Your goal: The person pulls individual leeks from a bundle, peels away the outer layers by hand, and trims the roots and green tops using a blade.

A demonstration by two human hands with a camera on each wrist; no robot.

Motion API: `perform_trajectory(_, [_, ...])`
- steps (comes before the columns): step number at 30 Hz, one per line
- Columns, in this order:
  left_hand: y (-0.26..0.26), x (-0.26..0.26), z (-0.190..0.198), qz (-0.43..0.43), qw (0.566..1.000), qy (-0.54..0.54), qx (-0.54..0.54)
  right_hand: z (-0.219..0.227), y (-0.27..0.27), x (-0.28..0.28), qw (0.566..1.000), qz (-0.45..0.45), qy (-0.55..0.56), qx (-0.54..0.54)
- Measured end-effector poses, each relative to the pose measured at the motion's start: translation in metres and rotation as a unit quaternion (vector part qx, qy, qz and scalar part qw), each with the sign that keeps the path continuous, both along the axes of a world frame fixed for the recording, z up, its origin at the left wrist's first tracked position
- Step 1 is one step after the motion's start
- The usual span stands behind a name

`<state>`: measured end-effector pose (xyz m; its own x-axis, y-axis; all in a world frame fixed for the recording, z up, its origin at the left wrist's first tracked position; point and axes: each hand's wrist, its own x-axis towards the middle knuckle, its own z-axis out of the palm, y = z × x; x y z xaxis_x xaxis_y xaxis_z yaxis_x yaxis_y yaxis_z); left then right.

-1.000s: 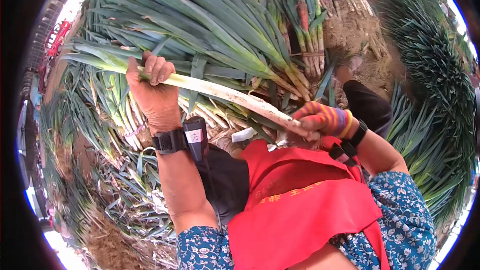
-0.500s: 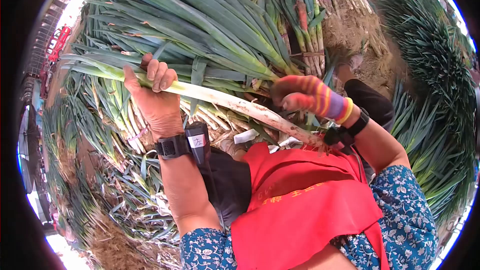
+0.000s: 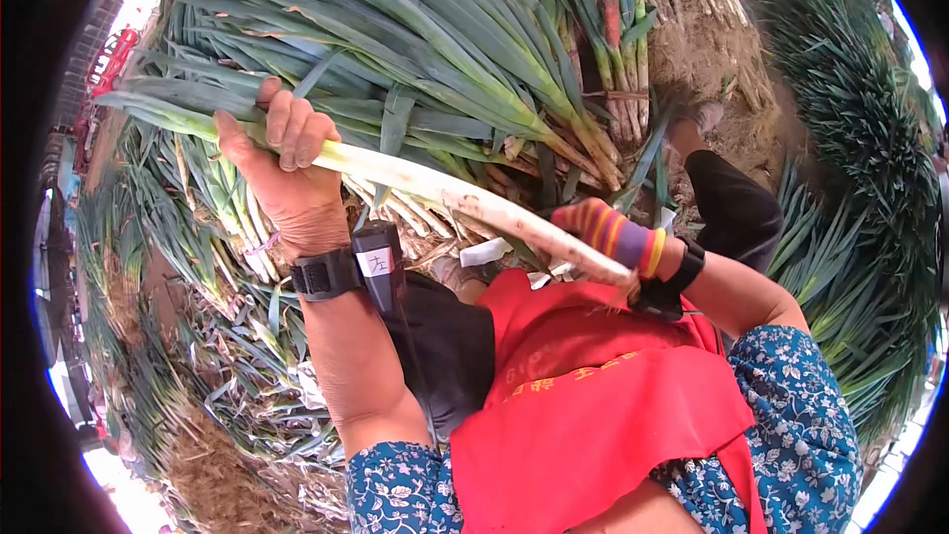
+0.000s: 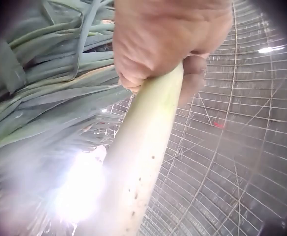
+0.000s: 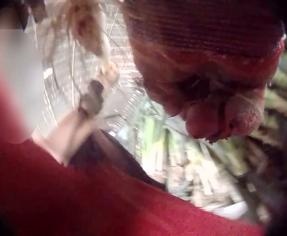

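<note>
A long leek point(image 3: 465, 200) slants across the head view, green leaves at upper left, roots near the red apron. My bare left hand point(image 3: 282, 163) grips it where white turns to green; in the left wrist view that hand point(image 4: 170, 39) wraps the stalk point(image 4: 146, 147), which has small dark specks. Beside the lower stalk is my right hand point(image 3: 613, 235) in a striped glove. In the right wrist view its fingers point(image 5: 222, 115) are curled with nothing visible in them, and the leek's root end point(image 5: 87, 29) hangs apart from them.
Large leeks point(image 3: 395, 49) lie piled beyond the hands. Tied bunches point(image 3: 623, 89) stand at the top, and more leeks point(image 3: 860, 129) line the right side. Loose leaves and roots point(image 3: 217, 465) cover the lower left ground. A dark-clad leg point(image 3: 732, 208) is near my right hand.
My right hand left the leek's root end, rose above the stalk, then came back down beside it. My left hand, still gripping the leek, has shifted slightly left.
</note>
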<state>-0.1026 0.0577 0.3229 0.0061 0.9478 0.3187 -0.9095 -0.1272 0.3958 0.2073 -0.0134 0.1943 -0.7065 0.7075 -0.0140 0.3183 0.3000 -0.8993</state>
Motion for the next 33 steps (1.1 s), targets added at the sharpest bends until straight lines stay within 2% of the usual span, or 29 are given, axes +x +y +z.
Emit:
perform_trajectory(1, [-0.001, -0.003, 0.0, 0.005, 1.0, -0.01, -0.005, -0.058, -0.004, 0.025, 0.999, -0.014, 0.023, -0.019])
perform_trajectory(3, [-0.002, -0.007, -0.001, 0.018, 1.0, -0.003, -0.024, -0.072, -0.007, 0.045, 0.994, -0.069, -0.079, -0.016])
perform_trajectory(4, [-0.002, -0.007, -0.001, 0.023, 0.999, 0.005, -0.043, -0.075, -0.005, 0.059, 0.98, -0.106, -0.157, 0.059])
perform_trajectory(5, [-0.003, -0.005, -0.003, 0.045, 0.996, 0.041, -0.061, -0.079, 0.004, 0.07, 0.972, -0.116, -0.193, 0.07])
perform_trajectory(6, [-0.003, 0.0, -0.004, 0.041, 0.997, 0.042, -0.059, -0.046, 0.013, 0.065, 0.962, -0.127, -0.229, 0.081])
perform_trajectory(8, [0.001, 0.018, -0.008, 0.174, 0.958, 0.127, -0.188, 0.008, 0.024, 0.042, 0.958, -0.2, -0.092, 0.184])
perform_trajectory(10, [0.002, 0.041, -0.01, 0.234, 0.935, 0.143, -0.226, 0.049, 0.037, 0.005, 0.944, -0.214, 0.055, 0.246])
perform_trajectory(12, [0.002, 0.064, -0.01, 0.256, 0.929, 0.139, -0.23, 0.065, 0.047, -0.038, 0.903, -0.177, -0.009, 0.392])
perform_trajectory(14, [-0.004, 0.087, -0.002, 0.25, 0.933, 0.128, -0.224, 0.067, 0.059, -0.083, 0.883, -0.182, -0.126, 0.413])
perform_trajectory(15, [-0.006, 0.094, 0.0, 0.251, 0.934, 0.119, -0.223, 0.068, 0.064, -0.092, 0.882, -0.183, -0.13, 0.414])
perform_trajectory(17, [-0.009, 0.095, -0.004, 0.241, 0.931, 0.133, -0.241, 0.067, 0.073, -0.102, 0.949, -0.169, -0.119, 0.239])
perform_trajectory(18, [-0.012, 0.093, -0.007, 0.235, 0.925, 0.149, -0.26, 0.057, 0.07, -0.101, 0.95, -0.164, -0.122, 0.236])
perform_trajectory(20, [-0.015, 0.094, -0.015, 0.22, 0.928, 0.165, -0.253, 0.021, 0.061, -0.085, 0.919, -0.148, -0.225, 0.289])
perform_trajectory(22, [-0.015, 0.079, -0.012, 0.233, 0.926, 0.167, -0.246, -0.024, 0.053, -0.034, 0.937, -0.147, -0.244, 0.201])
perform_trajectory(24, [-0.016, 0.066, -0.013, 0.208, 0.937, 0.179, -0.215, -0.052, 0.027, 0.008, 0.893, -0.105, -0.326, 0.292])
perform_trajectory(25, [-0.016, 0.067, -0.011, 0.191, 0.939, 0.179, -0.222, -0.053, 0.015, 0.017, 0.876, -0.089, -0.352, 0.317])
perform_trajectory(27, [-0.015, 0.062, -0.014, 0.174, 0.94, 0.185, -0.229, -0.048, 0.003, 0.02, 0.907, -0.123, -0.329, 0.232])
perform_trajectory(30, [-0.004, 0.052, -0.017, 0.165, 0.959, 0.167, -0.157, -0.021, 0.008, 0.016, 0.925, -0.183, -0.26, 0.206])
perform_trajectory(31, [-0.005, 0.059, -0.014, 0.148, 0.959, 0.186, -0.154, -0.011, 0.01, 0.014, 0.944, -0.184, -0.23, 0.151])
perform_trajectory(32, [-0.006, 0.065, -0.013, 0.13, 0.958, 0.205, -0.153, 0.001, 0.012, 0.013, 0.944, -0.183, -0.229, 0.153])
perform_trajectory(33, [-0.005, 0.07, -0.024, 0.062, 0.971, 0.202, -0.113, 0.017, 0.014, 0.012, 0.967, -0.14, -0.194, 0.084])
